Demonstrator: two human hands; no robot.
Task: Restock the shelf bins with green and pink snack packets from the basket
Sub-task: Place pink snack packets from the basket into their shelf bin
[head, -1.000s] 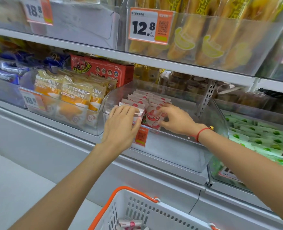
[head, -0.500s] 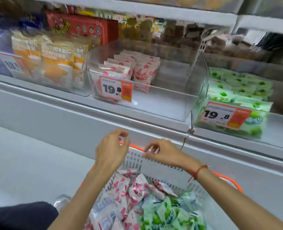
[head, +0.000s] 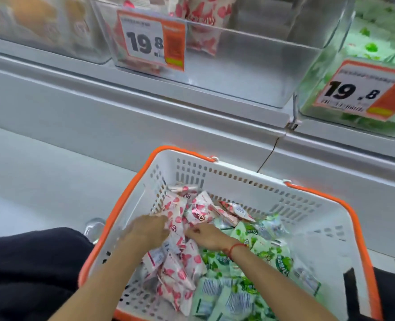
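Here the step in hand looks like gathering pink packets [head: 180, 230] from the basket [head: 235, 174] for the clear bin [head: 249, 66] above, which has room on its right side. Both hands are down among the heap: the left hand [head: 146, 232] has its fingers curled onto a pink packet, seemingly grasping it, while the right hand [head: 207, 235] reaches in beside it, fingertips on the packets; whether it grips one I cannot tell. Green packets [head: 249, 274] lie to the right. Next comes a firm hold, then a lift to the bin.
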